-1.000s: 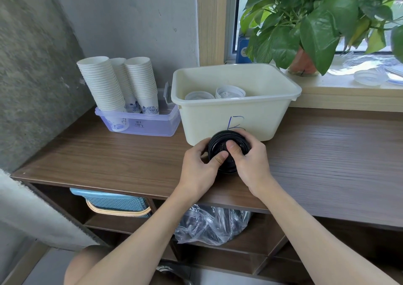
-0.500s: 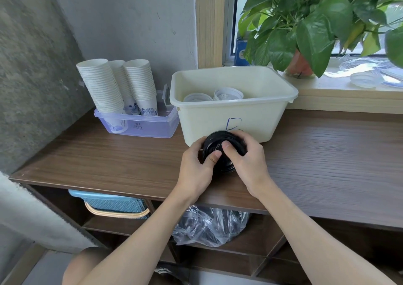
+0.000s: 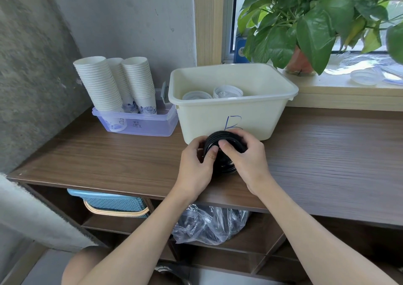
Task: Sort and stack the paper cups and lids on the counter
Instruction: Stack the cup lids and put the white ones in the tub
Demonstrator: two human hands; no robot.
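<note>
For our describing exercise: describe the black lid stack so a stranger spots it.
Find the cream tub marked B on the counter. In front, left hand and right hand grip a lid stack. It alone is black; the tub's lids are white.

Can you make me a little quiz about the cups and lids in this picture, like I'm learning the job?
1. True or false: the stack of black plastic lids lies inside the cream plastic bin.
2. How many stacks of white paper cups stand in the clear lilac plastic box? A) two B) three C) five
3. Which hands grip the black lids?

Key:
1. False. It is in front of the bin, over the brown wooden counter.
2. B.
3. Both, the left hand and the right hand.
</note>
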